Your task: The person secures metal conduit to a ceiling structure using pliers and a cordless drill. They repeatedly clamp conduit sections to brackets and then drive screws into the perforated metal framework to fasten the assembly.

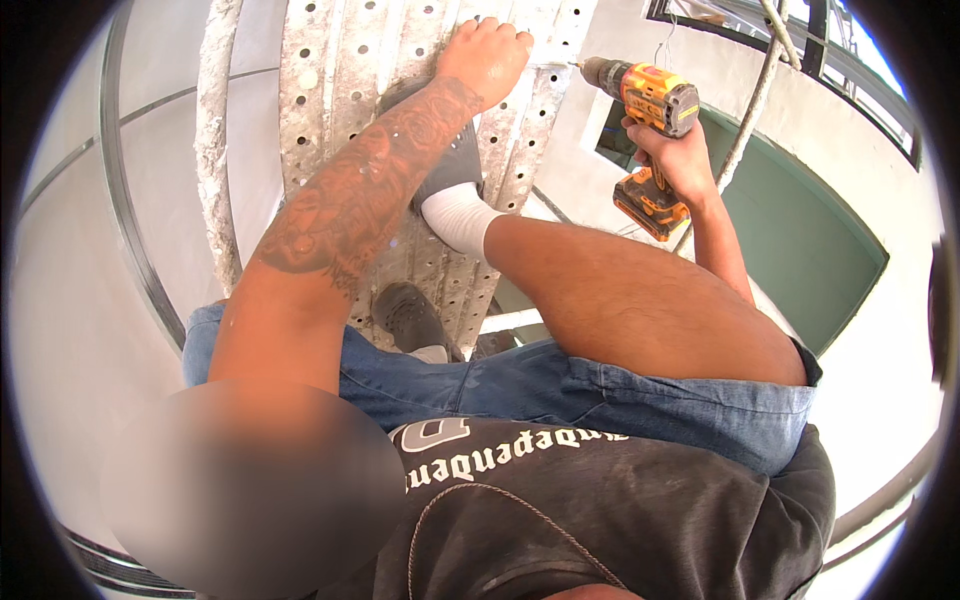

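Observation:
My right hand (pixel 684 160) is wrapped round the grip of a yellow and black cordless drill (pixel 655 95). The drill lies level, its bit pointing left over the right edge of a perforated metal scaffold plank (pixel 335 60). Above the far part of that plank is my left hand (pixel 487 62), its fingers curled into a closed shape, knuckles up. Whatever it may grip is hidden beneath the fingers. A narrow gap separates the drill's tip from my left hand. My grey shoes stand on the plank; the farther shoe (pixel 450 165) is partly covered by my left forearm.
A plaster-spattered scaffold pole (pixel 215 130) rises on the left, before pale wall panels (pixel 70 250). To the right, another pole (pixel 745 130) slants past a green-walled opening (pixel 800 235). A window frame (pixel 870 80) is at upper right. My bent knee extends across the plank's right edge.

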The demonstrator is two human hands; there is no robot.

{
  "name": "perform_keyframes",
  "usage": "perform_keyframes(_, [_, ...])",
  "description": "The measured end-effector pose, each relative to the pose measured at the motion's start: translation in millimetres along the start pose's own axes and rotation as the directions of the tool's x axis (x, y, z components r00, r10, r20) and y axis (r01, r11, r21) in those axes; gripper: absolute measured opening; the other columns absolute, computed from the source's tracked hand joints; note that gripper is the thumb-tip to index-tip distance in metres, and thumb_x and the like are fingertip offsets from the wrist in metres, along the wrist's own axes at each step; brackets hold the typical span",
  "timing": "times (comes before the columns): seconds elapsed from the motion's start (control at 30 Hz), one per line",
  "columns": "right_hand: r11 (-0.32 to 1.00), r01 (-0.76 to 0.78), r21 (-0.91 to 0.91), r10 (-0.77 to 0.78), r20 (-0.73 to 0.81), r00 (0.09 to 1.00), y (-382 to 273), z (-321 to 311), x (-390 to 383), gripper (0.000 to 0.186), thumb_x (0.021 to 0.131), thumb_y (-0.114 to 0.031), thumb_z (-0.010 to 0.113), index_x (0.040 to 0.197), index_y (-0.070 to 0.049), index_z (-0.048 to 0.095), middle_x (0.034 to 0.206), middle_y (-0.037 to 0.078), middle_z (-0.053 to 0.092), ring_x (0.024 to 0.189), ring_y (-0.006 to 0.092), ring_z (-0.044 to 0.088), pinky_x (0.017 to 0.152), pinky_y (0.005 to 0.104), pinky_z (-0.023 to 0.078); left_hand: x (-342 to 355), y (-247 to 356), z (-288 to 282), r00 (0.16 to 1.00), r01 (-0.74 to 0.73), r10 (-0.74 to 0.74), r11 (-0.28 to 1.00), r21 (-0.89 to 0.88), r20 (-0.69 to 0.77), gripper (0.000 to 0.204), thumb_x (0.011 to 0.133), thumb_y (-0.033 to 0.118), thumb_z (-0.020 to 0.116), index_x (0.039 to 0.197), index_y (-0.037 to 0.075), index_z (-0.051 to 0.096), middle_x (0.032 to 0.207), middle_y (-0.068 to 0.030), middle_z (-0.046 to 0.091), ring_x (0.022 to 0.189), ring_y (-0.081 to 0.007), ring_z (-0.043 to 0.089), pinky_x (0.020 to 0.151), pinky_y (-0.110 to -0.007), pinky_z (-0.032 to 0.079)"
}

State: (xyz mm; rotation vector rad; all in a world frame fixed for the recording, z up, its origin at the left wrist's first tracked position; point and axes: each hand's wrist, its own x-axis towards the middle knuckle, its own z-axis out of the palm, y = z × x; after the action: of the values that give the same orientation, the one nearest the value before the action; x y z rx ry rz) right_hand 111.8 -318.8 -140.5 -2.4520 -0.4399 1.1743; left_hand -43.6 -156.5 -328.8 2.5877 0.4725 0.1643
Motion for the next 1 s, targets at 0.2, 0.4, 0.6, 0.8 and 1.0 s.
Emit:
perform_keyframes(0.2, [0.999,0.047,-0.016,-0.047,0.002,0.999,6,-2,3,0.038,0.087,-0.005,0.072,0.124,0.002,0.063,0.102,0.008,0.074,0.071,0.0099,0.065,0.066,0.0276,0.058,24,13,-3,0.989,-0.042,0.048,0.998,-0.041,0.139,0.020,0.095,0.011,0.060,0.112,0.011,0.070,0.103,-0.0099,0.072,0.102,-0.0283,0.073,0.092,-0.045,0.053])
perform_keyframes(0.4, [0.998,0.034,-0.059,-0.036,-0.027,0.999,9,2,3,0.033,0.088,-0.007,0.072,0.119,0.002,0.067,0.099,0.007,0.074,0.070,0.0102,0.064,0.065,0.0288,0.057,23,12,-1,0.986,-0.051,0.061,0.996,-0.068,0.155,0.020,0.096,0.012,0.060,0.112,0.011,0.072,0.107,-0.0126,0.071,0.103,-0.0288,0.073,0.090,-0.045,0.055])
perform_keyframes(0.6, [0.999,0.034,-0.012,-0.034,-0.027,0.999,11,7,5,0.030,0.089,-0.009,0.072,0.116,0.002,0.069,0.098,0.006,0.074,0.067,0.0109,0.062,0.064,0.0288,0.055,20,9,1,0.990,-0.022,0.036,0.995,-0.099,0.138,0.022,0.096,0.011,0.059,0.112,0.009,0.073,0.107,-0.0146,0.070,0.103,-0.0308,0.073,0.092,-0.047,0.056])
perform_keyframes(0.8, [1.000,0.015,-0.019,-0.015,0.018,1.000,13,5,12,0.029,0.088,-0.012,0.072,0.113,0.003,0.070,0.097,0.005,0.073,0.067,0.0111,0.062,0.064,0.0297,0.055,26,9,7,0.992,0.007,0.006,0.995,-0.102,0.127,0.022,0.097,0.012,0.059,0.114,0.010,0.073,0.108,-0.0154,0.071,0.101,-0.0324,0.074,0.086,-0.046,0.059])
perform_keyframes(1.0, [0.999,0.040,-0.002,-0.040,0.042,0.998,16,9,14,0.029,0.088,-0.013,0.071,0.113,0.002,0.070,0.095,0.005,0.073,0.067,0.0113,0.062,0.066,0.0299,0.055,21,5,6,0.996,0.018,-0.007,0.992,-0.122,0.094,0.023,0.098,0.012,0.058,0.116,0.011,0.072,0.108,-0.0139,0.072,0.104,-0.0329,0.074,0.087,-0.046,0.060])
